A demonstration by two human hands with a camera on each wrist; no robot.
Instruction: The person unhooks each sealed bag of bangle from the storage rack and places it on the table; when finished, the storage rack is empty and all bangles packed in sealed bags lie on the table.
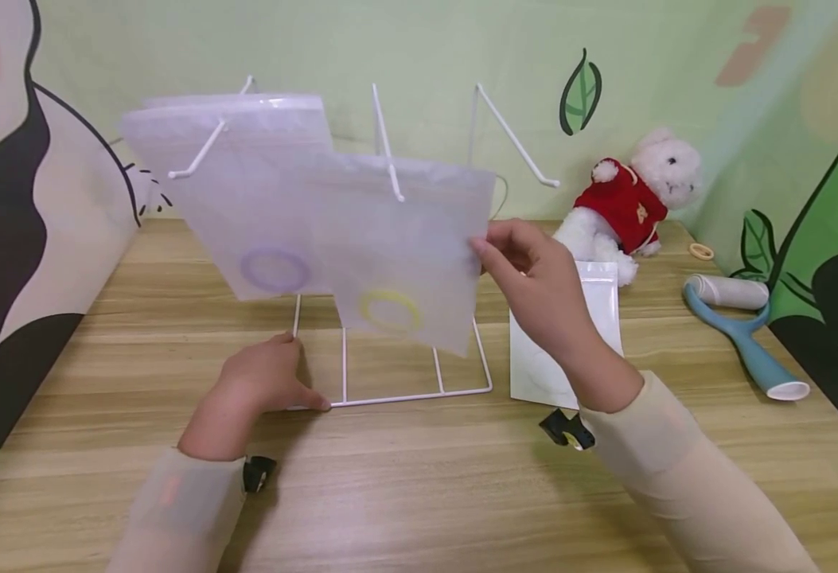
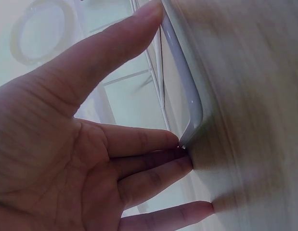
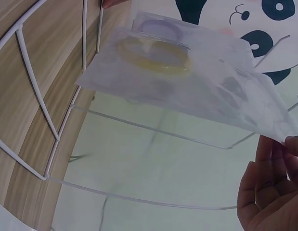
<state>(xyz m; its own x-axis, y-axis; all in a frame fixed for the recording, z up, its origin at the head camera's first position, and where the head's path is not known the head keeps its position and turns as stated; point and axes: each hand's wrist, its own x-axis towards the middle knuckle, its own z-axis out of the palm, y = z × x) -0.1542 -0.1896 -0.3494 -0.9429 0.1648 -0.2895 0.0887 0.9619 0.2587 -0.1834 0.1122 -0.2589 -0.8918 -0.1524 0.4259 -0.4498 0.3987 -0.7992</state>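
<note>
My right hand (image 1: 543, 286) pinches the right edge of a frosted zip bag (image 1: 426, 239) between thumb and fingers. A yellow ring (image 1: 390, 312) shows low in this bag, and the middle hook (image 1: 388, 151) of a white wire rack crosses its top edge. Further left, another frosted bag (image 1: 247, 183) with a purple ring (image 1: 274, 268) hangs at the left hook. My left hand (image 1: 261, 378) rests at the front left corner of the rack's base (image 1: 411, 397). In the left wrist view its thumb and nearly straight fingers (image 2: 144, 139) touch the rail.
The right hook (image 1: 519, 135) juts forward bare. A white zip pouch (image 1: 605, 302) lies partly under my right forearm. Behind it sits a white plush toy (image 1: 665, 171) in a red sweater. At right lie a blue-handled lint roller (image 1: 748, 342) and a small ring (image 1: 701, 251).
</note>
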